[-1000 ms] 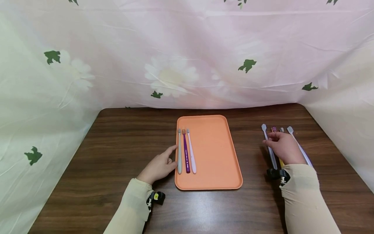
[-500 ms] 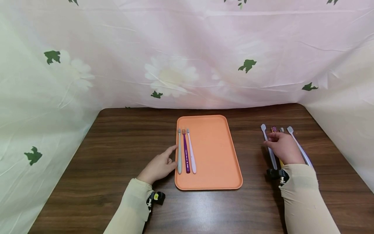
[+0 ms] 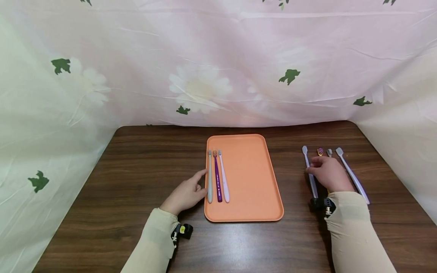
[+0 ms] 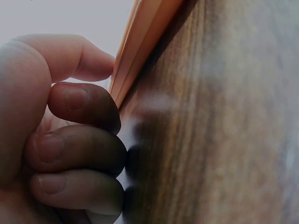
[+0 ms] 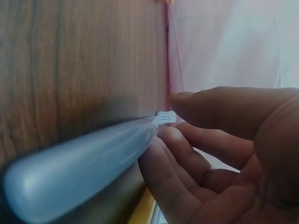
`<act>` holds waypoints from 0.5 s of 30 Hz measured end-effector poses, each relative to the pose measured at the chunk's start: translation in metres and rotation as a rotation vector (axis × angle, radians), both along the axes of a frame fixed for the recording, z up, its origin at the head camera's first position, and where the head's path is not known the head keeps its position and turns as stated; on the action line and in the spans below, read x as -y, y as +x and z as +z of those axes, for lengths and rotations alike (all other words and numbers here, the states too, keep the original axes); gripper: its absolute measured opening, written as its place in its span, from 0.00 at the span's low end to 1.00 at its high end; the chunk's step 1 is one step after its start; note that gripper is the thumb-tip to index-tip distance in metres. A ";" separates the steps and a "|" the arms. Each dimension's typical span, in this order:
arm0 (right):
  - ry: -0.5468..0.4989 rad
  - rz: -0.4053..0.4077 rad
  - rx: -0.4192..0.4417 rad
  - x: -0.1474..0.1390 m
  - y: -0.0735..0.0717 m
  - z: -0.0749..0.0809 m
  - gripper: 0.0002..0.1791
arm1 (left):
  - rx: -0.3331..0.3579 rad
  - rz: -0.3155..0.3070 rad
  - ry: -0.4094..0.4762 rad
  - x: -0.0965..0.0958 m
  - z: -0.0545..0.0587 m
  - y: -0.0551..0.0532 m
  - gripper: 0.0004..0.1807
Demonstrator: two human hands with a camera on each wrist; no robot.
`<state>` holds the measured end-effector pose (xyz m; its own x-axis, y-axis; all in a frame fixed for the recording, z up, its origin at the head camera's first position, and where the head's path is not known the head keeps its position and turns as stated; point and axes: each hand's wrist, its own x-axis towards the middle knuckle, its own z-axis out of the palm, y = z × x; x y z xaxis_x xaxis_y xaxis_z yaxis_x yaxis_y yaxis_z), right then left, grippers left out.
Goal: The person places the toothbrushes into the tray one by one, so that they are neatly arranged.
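Note:
In the head view, my right hand (image 3: 329,172) is over a group of toothbrushes on the right. Its thumb and fingertips pinch the leftmost one, a pale blue toothbrush (image 3: 312,184), whose thick handle (image 5: 84,168) fills the lower left of the right wrist view. Beneath that hand, a toothbrush with purple-and-yellow bristles (image 3: 320,151) and one with a grey head (image 3: 329,152) are mostly hidden. My left hand (image 3: 184,195) touches the left edge of an orange tray (image 3: 249,204). Its index finger is extended; the other fingers (image 4: 79,147) fold inward in the left wrist view.
On the tray's left side lie a grey-green toothbrush (image 3: 209,185), a purple one (image 3: 217,182) and a pale pink one (image 3: 223,180), side by side. Another pale lavender toothbrush (image 3: 353,176) lies right of my right hand. Floral cloth (image 3: 205,57) hangs around the dark wooden table (image 3: 150,163).
My right hand has shifted slightly left, and the pale blue toothbrush has slid left with it, away from its neighbours. My left hand and the tray have stayed put.

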<state>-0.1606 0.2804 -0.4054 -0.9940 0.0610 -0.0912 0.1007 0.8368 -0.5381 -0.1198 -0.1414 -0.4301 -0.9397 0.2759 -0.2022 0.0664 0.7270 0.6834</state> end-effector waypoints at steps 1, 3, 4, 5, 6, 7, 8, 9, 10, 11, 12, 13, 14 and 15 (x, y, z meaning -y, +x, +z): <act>0.004 0.008 0.002 0.000 0.000 0.000 0.22 | -0.002 -0.001 0.002 0.000 0.000 0.000 0.35; 0.012 0.028 0.006 0.001 -0.001 0.000 0.23 | -0.003 0.000 0.004 0.000 0.000 0.001 0.35; 0.013 0.036 0.012 0.000 -0.001 -0.001 0.23 | -0.002 0.000 0.005 0.000 0.001 0.001 0.35; 0.016 0.044 0.020 0.000 -0.001 -0.001 0.24 | -0.003 -0.002 0.006 0.000 0.001 0.001 0.35; 0.016 0.050 0.027 0.000 -0.002 -0.001 0.24 | -0.004 -0.003 0.006 0.000 0.001 0.001 0.35; 0.018 0.054 0.031 0.000 -0.002 -0.001 0.24 | -0.004 -0.004 0.007 -0.001 0.001 0.001 0.35; 0.021 0.057 0.034 0.000 -0.002 -0.001 0.24 | -0.004 -0.004 0.007 -0.001 0.001 0.001 0.35; 0.022 0.060 0.040 0.000 -0.002 -0.001 0.25 | -0.004 -0.004 0.008 -0.001 0.001 0.001 0.35; 0.023 0.062 0.049 0.000 -0.002 -0.001 0.25 | -0.004 -0.004 0.009 -0.001 0.001 0.000 0.35; 0.024 0.062 0.056 0.000 -0.002 -0.001 0.25 | -0.003 -0.003 0.009 -0.001 0.001 0.000 0.35; 0.028 0.065 0.061 -0.001 -0.002 -0.001 0.25 | -0.001 -0.002 0.009 -0.001 0.002 0.000 0.35; 0.030 0.067 0.068 -0.001 -0.002 -0.002 0.25 | 0.001 -0.001 0.009 -0.001 0.002 0.000 0.35; 0.032 0.068 0.076 0.000 -0.002 -0.002 0.25 | 0.000 -0.002 0.009 -0.001 0.001 0.000 0.35; 0.032 0.069 0.085 -0.001 -0.002 -0.002 0.25 | 0.000 -0.003 0.007 -0.001 0.001 0.000 0.35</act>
<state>-0.1623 0.2809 -0.4076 -0.9847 -0.0035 -0.1742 0.0859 0.8601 -0.5029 -0.1196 -0.1400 -0.4286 -0.9390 0.2796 -0.2002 0.0684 0.7222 0.6883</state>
